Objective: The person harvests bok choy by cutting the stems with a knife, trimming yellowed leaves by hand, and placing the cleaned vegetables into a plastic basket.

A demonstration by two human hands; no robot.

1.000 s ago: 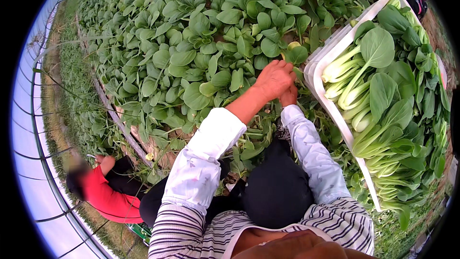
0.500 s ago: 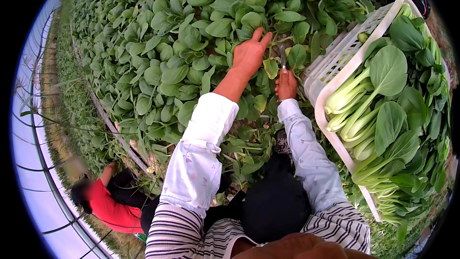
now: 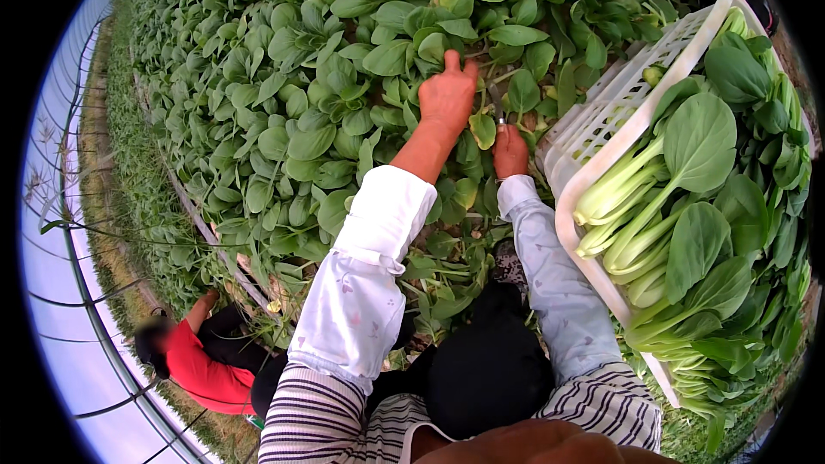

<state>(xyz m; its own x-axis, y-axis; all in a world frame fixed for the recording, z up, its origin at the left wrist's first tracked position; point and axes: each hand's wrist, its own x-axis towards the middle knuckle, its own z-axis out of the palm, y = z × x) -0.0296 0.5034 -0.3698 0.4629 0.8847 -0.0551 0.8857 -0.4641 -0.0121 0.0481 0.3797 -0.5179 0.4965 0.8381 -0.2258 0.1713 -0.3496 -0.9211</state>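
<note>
left hand [image 3: 448, 96] is spreading wide over the bok choy plants [image 3: 344, 77]. right hand [image 3: 509, 151] is gripping a small knife [image 3: 498, 106] just beside it, white crate [image 3: 593, 133] edging close on its right.

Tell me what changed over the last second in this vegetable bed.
The left hand left the right hand's side near the crate and reached further up into the leafy plants, now spread over one plant. The right hand dropped back slightly, its grip closed on a small blade. The white crate of cut greens and the person in red stayed put.
</note>
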